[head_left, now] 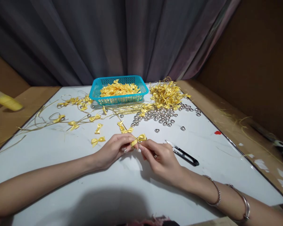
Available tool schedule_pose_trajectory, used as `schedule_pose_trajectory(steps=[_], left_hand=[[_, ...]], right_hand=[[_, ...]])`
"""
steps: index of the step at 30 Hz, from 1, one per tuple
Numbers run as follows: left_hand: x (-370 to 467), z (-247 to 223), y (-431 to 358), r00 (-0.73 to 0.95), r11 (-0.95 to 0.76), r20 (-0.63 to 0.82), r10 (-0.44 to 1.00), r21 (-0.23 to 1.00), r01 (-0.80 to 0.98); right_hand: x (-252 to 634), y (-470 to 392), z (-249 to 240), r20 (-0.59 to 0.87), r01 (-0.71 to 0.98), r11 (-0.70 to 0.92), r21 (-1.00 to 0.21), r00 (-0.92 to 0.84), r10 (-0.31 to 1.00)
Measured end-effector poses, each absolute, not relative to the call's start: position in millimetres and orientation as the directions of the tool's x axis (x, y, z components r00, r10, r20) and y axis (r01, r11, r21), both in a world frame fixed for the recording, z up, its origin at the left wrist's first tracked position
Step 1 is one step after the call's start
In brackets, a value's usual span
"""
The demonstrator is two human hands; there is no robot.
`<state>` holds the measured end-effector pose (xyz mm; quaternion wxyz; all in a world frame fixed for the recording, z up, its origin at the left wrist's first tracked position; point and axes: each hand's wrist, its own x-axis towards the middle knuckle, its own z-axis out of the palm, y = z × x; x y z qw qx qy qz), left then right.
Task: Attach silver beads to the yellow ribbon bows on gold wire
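Observation:
A small yellow satin ribbon bow [141, 137] is between my two hands, above the middle of the white table [85, 191]. My left hand [114, 147] pinches its left side between thumb and fingers. With thumb and forefinger together, my right hand [159, 155] grips the bow at its right and lower edge. Any cord between these fingertips is too small to make out. Just beyond my hands lie loose yellow bows [97, 140] and a bow on a gold cord [126, 130]. Black-handled thread snips [185, 155] rest beside my right hand.
A blue plastic basket [93, 94] of yellow bows stands at the back. To its right is a heap of corded bows [166, 94], with silver heart-shaped beads [159, 116] in front. Gold cords [129, 109] and strung bows [73, 125] spread leftward. Grey curtains [113, 37] hang behind.

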<state>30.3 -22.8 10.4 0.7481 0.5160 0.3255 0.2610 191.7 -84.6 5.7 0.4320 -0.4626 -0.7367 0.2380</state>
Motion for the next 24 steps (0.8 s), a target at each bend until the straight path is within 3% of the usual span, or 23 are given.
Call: schedule_pose_trajectory(steps=[17,24], left_hand=[[28.6,7.7,-23.8,0.656,0.202,-0.182,0.733,0.978,0.046],[26.2,7.2,-20.0,0.645,0.064,-0.096,0.758,0.995,0.073]], right_hand=[[190.4,-85.8,4.5,0.415,0.533,0.474,-0.701,-0.236,0.879],[193.9,-82.1,11.6,0.295,0.519,0.378,-0.766,-0.239,0.925]])
